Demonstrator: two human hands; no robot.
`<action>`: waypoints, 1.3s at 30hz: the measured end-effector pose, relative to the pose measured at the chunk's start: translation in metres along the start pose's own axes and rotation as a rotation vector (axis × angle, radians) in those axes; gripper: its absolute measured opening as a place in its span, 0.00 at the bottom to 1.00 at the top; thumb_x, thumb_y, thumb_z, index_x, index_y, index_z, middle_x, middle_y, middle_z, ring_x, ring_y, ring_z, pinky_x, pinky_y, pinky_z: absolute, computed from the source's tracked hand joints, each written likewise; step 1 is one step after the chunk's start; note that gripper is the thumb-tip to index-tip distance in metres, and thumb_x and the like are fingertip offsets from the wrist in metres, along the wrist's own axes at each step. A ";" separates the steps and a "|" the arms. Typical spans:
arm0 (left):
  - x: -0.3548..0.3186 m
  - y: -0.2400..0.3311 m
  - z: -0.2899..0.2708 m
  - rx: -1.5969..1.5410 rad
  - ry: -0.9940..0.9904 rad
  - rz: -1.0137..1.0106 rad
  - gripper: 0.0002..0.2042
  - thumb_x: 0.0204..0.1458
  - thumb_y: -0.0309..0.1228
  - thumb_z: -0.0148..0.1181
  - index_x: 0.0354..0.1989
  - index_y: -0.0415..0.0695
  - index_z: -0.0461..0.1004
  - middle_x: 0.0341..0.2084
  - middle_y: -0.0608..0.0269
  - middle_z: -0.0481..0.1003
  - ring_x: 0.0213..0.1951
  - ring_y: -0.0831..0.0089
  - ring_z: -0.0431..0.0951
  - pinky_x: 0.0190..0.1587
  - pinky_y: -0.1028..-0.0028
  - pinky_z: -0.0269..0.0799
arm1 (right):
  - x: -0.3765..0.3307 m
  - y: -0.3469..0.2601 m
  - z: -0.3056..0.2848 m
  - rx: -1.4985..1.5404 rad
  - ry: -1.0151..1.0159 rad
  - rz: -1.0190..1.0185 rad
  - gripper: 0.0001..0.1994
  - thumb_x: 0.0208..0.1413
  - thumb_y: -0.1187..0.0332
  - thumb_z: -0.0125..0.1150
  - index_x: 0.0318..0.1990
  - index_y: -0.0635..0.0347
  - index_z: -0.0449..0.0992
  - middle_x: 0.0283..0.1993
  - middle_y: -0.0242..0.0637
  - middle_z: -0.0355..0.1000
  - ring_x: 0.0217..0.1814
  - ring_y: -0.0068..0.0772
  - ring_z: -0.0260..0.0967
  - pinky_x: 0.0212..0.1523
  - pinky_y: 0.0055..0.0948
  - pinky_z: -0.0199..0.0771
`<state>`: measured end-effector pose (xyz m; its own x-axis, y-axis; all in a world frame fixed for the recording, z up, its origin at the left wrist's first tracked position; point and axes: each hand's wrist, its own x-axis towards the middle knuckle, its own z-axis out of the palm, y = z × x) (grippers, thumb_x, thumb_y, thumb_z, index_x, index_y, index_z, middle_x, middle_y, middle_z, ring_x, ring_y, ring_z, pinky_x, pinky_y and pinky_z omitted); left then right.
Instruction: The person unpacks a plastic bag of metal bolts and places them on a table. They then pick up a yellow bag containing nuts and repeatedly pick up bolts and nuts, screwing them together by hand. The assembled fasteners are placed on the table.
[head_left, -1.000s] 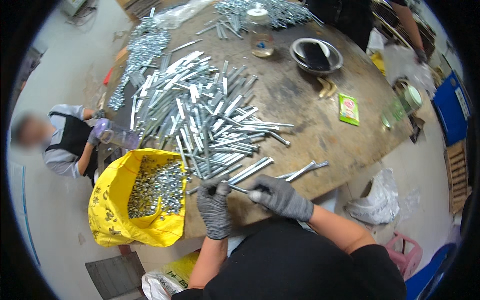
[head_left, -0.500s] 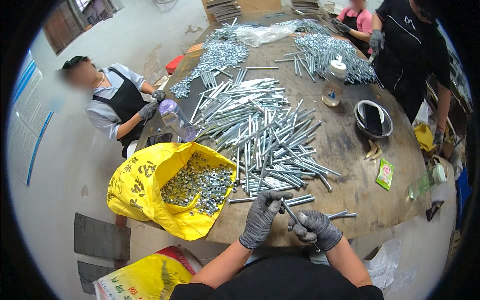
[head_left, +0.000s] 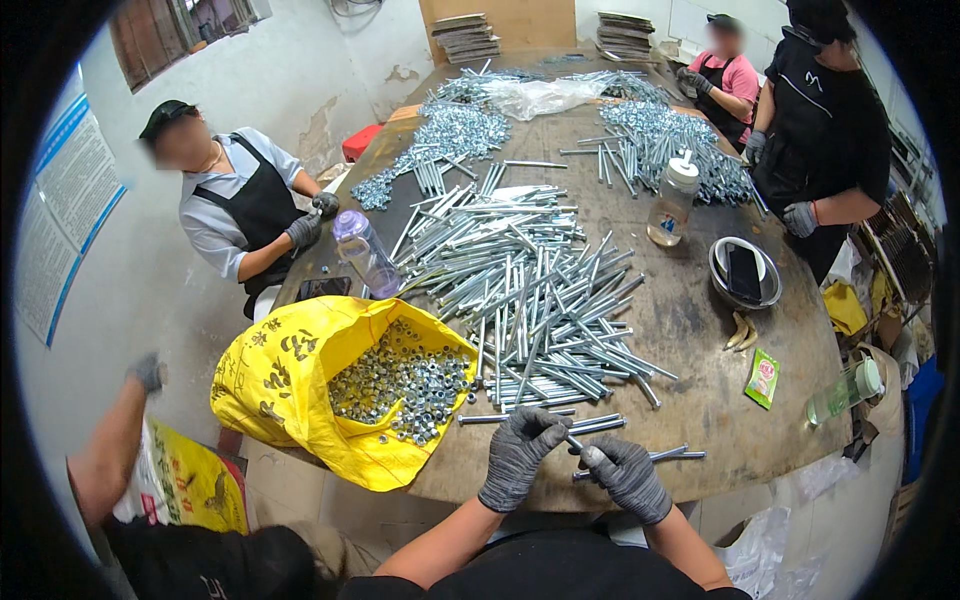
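Observation:
Both of my hands wear grey knit gloves and meet at the table's near edge. My right hand (head_left: 630, 478) is closed around a long metal bolt (head_left: 573, 441), most of which is hidden by the glove. Pinched at the bolt's exposed end are the fingers of my left hand (head_left: 523, 458); whether a nut is between them cannot be seen. Just beyond lies a large heap of loose long bolts (head_left: 530, 290). To the left, an open yellow sack (head_left: 275, 385) holds many small nuts (head_left: 405, 385). A few bolts (head_left: 670, 455) rest beside my right hand.
Around the wooden table (head_left: 690, 340) are a purple-lidded bottle (head_left: 365, 255), a clear jar (head_left: 672, 205), a metal bowl with a phone (head_left: 745, 272), bananas (head_left: 741, 332) and a green packet (head_left: 762, 378). Co-workers stand or sit around; one person's arm (head_left: 110, 450) reaches in at lower left.
Another person's arm and dark-clothed body have come in at the lower left. Less of the bolt shows between my hands. The view has shifted slightly, and the right-hand co-worker's hands have moved.

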<state>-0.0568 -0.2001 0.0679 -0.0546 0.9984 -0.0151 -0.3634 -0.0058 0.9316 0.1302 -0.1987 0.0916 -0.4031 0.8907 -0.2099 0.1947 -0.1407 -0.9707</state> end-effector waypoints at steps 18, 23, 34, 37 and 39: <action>0.007 -0.021 -0.010 -0.042 -0.113 0.172 0.18 0.55 0.29 0.61 0.48 0.47 0.57 0.43 0.59 0.69 0.37 0.76 0.70 0.43 0.76 0.71 | -0.030 -0.013 -0.033 0.600 -0.526 -0.103 0.17 0.63 0.55 0.52 0.40 0.62 0.76 0.31 0.33 0.72 0.30 0.23 0.68 0.32 0.24 0.67; -0.010 0.013 -0.012 0.214 -0.282 0.028 0.14 0.59 0.32 0.57 0.51 0.42 0.72 0.33 0.65 0.72 0.35 0.78 0.73 0.41 0.77 0.72 | -0.007 -0.026 -0.027 -0.070 -0.062 -0.181 0.14 0.59 0.59 0.61 0.40 0.61 0.77 0.28 0.36 0.75 0.31 0.27 0.73 0.34 0.31 0.73; -0.009 -0.012 -0.007 0.977 -0.202 0.550 0.25 0.51 0.32 0.64 0.59 0.45 0.68 0.46 0.51 0.74 0.47 0.57 0.75 0.52 0.64 0.70 | 0.018 0.021 -0.044 -0.792 0.050 -0.317 0.12 0.56 0.56 0.60 0.35 0.55 0.79 0.31 0.40 0.75 0.34 0.45 0.72 0.38 0.38 0.72; -0.019 -0.017 -0.023 1.127 -0.082 0.471 0.17 0.51 0.30 0.63 0.50 0.42 0.73 0.40 0.53 0.75 0.44 0.56 0.75 0.49 0.64 0.71 | 0.024 0.026 -0.053 -1.023 0.048 -0.349 0.10 0.53 0.58 0.62 0.35 0.53 0.79 0.31 0.38 0.72 0.38 0.44 0.69 0.42 0.40 0.69; -0.020 -0.021 -0.049 1.194 0.029 0.485 0.14 0.51 0.28 0.63 0.47 0.41 0.74 0.38 0.53 0.75 0.42 0.56 0.75 0.47 0.64 0.71 | 0.031 0.024 -0.056 -1.053 0.019 -0.443 0.09 0.53 0.59 0.62 0.35 0.53 0.79 0.32 0.39 0.72 0.41 0.45 0.69 0.43 0.39 0.69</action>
<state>-0.0936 -0.2227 0.0309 0.0283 0.9066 0.4210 0.7507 -0.2974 0.5900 0.1721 -0.1503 0.0686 -0.6112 0.7795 0.1373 0.6956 0.6117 -0.3766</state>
